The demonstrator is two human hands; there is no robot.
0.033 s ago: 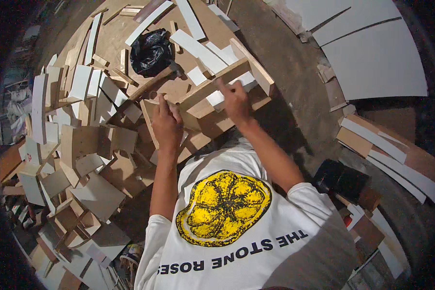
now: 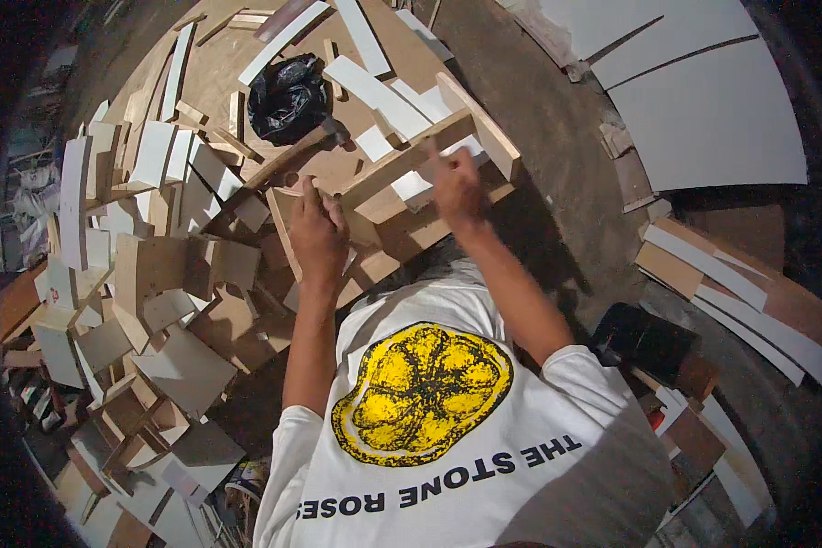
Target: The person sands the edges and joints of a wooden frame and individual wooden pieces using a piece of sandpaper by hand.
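From my remote seat I see the open frame of pale wooden boards [image 2: 385,173] lying along the near edge of the brown board surface [image 2: 217,73], reaching its near right corner. The left hand [image 2: 320,228] has its fingers bent over the frame's left end, seemingly gripping it to keep it steady. The right hand [image 2: 459,187] is curled and blurred beside a white rectangular block [image 2: 412,188]; I cannot tell whether its fingers hold anything. A wooden-handled hammer [image 2: 292,154] lies beyond the frame, within easy reach.
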